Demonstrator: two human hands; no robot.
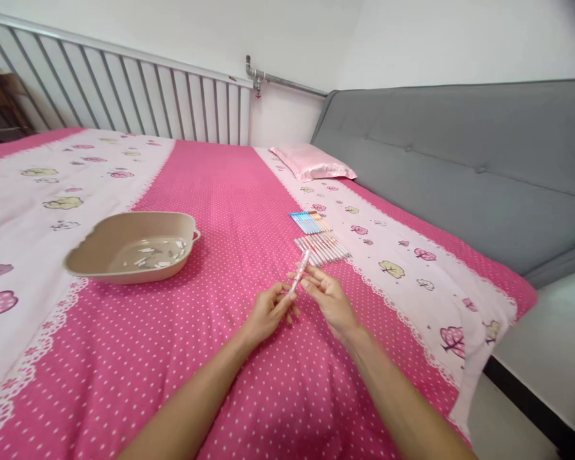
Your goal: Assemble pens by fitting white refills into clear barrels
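Note:
A slim whitish-pink pen (301,270) is held tilted between my two hands above the bedspread. My left hand (271,311) pinches its lower end. At its middle and upper part, the fingers of my right hand (329,297) close on it. Just beyond lies a row of pale pens with reddish marks (324,247), side by side. A second row, of blue and orange pens (310,222), sits behind that one. To the left stands a beige plastic basin (138,276) with several small white and grey pieces (156,253) on its bottom.
The pink dotted bedspread (220,185) with white printed bands covers the bed. A pink pillow (314,163) lies at the far right, against a grey padded headboard (450,140). Along the back wall run a white radiator (138,96) and a metal pipe (292,83).

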